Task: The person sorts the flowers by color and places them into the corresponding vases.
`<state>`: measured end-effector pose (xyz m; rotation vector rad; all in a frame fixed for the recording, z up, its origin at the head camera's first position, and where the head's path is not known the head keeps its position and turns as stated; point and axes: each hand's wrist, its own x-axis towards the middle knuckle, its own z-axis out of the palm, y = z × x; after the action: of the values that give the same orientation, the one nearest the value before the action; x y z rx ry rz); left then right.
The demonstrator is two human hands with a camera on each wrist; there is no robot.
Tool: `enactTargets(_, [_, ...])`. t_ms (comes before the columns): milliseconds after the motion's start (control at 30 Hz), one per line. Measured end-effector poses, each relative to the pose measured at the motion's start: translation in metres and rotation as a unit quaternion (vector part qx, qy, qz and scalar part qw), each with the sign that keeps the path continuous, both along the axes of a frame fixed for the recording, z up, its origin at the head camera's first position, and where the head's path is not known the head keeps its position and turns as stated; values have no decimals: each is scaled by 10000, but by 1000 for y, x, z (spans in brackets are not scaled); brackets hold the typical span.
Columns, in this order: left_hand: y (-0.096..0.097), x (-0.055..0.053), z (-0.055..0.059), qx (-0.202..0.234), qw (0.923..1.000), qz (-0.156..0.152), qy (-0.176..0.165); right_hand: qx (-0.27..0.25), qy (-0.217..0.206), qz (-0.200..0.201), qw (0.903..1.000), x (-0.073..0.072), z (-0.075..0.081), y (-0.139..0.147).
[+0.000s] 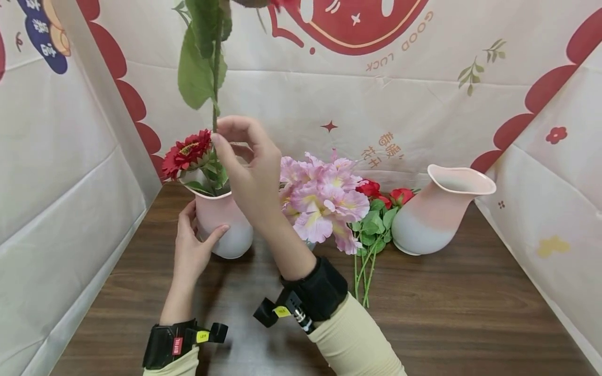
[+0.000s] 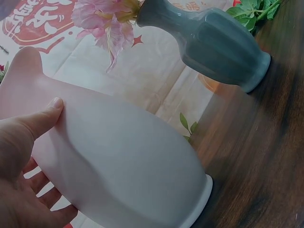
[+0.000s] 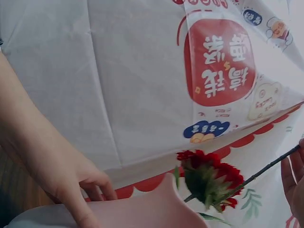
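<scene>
With thumb and fingers, my left hand [image 1: 190, 256] holds the belly of a pink-and-white vase [image 1: 230, 235], which stands on the table. A red flower [image 1: 188, 151] with green leaves leans out of this vase's mouth. Above the mouth, my right hand [image 1: 258, 180] pinches the dark stem [image 1: 217, 83] of another flower between thumb and fingertips. Broad green leaves [image 1: 195, 73] hang on that stem, and its top runs out of the head view. In the right wrist view the stem [image 3: 268, 167] passes by the red flower; whether its lower end is inside the vase cannot be told.
Right of the hands, pink flowers [image 1: 324, 198] stand in a grey-green vase [image 2: 221, 45]. Red roses [image 1: 402, 196] with green stems lie beside them. A second pink-and-white vase [image 1: 432, 214] stands at the right. Printed cloth [image 1: 301, 109] walls the brown table [image 1: 447, 313] at back and sides.
</scene>
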<state>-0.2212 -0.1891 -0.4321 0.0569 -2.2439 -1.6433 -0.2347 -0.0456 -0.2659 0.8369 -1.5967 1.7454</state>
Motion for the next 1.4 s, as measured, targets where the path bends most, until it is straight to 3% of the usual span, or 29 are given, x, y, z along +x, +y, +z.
enactTargets(100, [0, 0, -1, -23, 10000, -7, -47, 491, -234, -288, 9981, -8, -4, -6])
enactTargets(167, [0, 0, -2, -37, 10000, -23, -46, 1080, -586, -561, 9908, -12, -11, -7])
enactTargets(233, [0, 0, -3, -41, 10000, -49, -16, 1835, -1048, -891, 9733, -12, -18, -5])
enactTargets(367, [-1, -1, -4, -39, 9999, -91, 82, 3100, -1688, -1396, 9252, -6, -38, 4])
enactTargets(433, [-1, -2, -3, -47, 9999, -89, 117, 3336, -1779, -1494, 9136, -1, -49, 10])
enactTargets(800, [-1, -1, -2, -32, 9999, -82, 67, 3140, -1644, -774, 9319, 29, -92, 39])
enactTargets(933, [-1, 0, -2, -64, 10000, -69, 28, 3066, -1392, -430, 9406, 38, -103, 52])
enactTargets(1000, [-1, -1, -2, -62, 9999, -70, 37, 3152, -1214, -336, 9406, 43, -106, 59])
enactTargets(1100, [-1, -1, -2, -59, 9999, -85, 37, 3478, -997, -220, 9320, 52, -107, 74])
enactTargets(1300, [-1, -1, -2, -62, 9999, -97, -24, 4337, -824, 98, 8973, 68, -101, 107])
enactTargets(1400, [-1, -1, -1, -52, 9999, -95, -59, 4492, -772, 148, 8900, 72, -99, 122])
